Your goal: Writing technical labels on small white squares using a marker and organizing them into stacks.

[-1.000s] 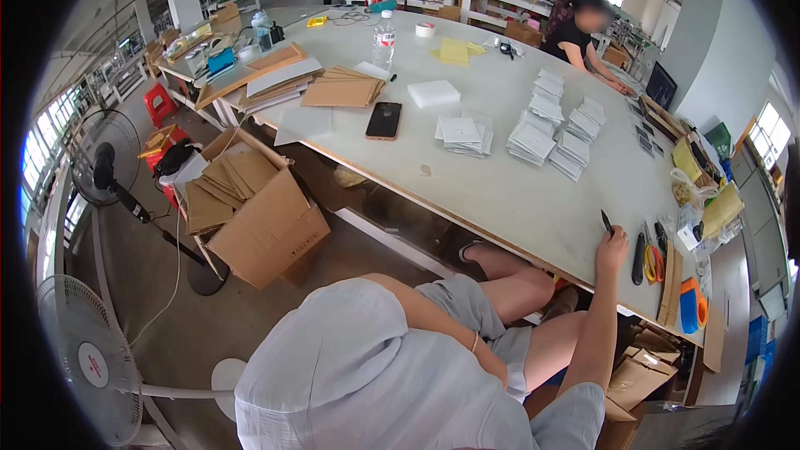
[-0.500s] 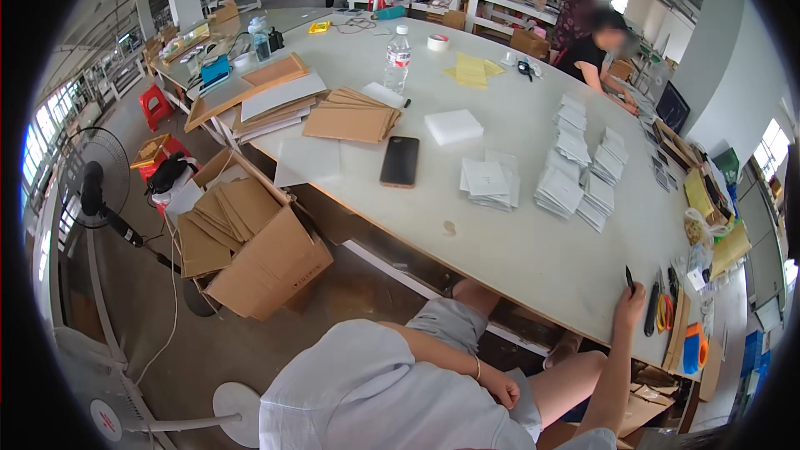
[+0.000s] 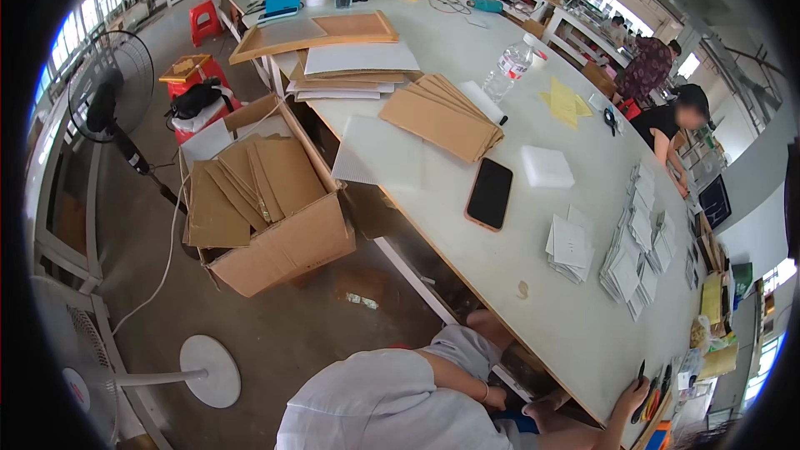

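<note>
Left hand sits low by the grey shorts, apparently curled, though from my remote seat I can't tell whether it holds anything; farther right, nearer the body than the white card stacks, the right hand grips a black pen-like tool at the near edge of the table. I judge it a pause, tool ready, and using it calls for angling its end toward a surface. Against half a second ago, the view swings leftward, stacks and right hand sliding lower, tool still gripped.

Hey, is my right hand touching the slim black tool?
Touching. The head view shows the slim black tool jutting up from the grip of the right hand.
</note>
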A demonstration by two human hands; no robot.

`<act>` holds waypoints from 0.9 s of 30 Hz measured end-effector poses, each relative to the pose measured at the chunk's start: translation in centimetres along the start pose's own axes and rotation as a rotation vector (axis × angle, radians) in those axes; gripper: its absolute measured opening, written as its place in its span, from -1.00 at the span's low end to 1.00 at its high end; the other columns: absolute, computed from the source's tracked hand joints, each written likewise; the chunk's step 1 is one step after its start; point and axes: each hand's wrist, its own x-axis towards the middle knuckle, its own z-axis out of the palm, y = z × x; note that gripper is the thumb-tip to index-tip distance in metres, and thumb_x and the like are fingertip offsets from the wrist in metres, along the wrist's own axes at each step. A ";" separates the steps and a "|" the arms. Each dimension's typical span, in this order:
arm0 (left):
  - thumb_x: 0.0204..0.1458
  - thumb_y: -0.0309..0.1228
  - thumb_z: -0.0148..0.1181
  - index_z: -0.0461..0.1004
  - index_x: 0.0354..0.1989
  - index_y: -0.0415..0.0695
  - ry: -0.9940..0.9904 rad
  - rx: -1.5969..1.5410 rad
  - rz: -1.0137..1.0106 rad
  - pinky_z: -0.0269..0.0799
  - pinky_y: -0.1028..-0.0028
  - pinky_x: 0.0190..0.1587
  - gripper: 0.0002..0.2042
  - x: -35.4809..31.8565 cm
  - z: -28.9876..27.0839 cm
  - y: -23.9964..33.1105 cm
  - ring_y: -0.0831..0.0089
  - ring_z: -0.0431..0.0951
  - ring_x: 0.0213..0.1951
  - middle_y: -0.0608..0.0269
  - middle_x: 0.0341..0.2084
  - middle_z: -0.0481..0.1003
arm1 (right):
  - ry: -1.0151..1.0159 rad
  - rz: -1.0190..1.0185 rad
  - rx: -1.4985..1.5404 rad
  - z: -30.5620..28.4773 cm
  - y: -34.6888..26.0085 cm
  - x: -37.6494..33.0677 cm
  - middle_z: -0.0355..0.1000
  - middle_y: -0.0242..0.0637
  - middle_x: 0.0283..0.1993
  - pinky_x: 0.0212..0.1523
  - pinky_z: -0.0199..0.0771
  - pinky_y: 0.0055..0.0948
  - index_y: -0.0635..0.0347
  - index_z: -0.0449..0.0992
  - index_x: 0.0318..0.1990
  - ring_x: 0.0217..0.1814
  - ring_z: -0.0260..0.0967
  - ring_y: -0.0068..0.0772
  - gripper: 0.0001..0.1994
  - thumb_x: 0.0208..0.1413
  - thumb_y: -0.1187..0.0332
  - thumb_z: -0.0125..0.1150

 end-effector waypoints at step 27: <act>-0.17 -0.09 0.09 0.55 -0.40 -0.23 0.047 0.337 0.028 0.37 0.28 -0.18 -0.60 3.2 -1.4 -0.8 0.11 0.51 -0.30 -0.04 -0.43 0.52 | -0.055 0.110 0.150 -1.3 -2.7 0.0 0.34 0.01 -0.18 -0.08 0.26 -0.24 0.34 0.32 -0.10 -0.13 0.27 0.00 -0.76 0.09 0.42 -0.06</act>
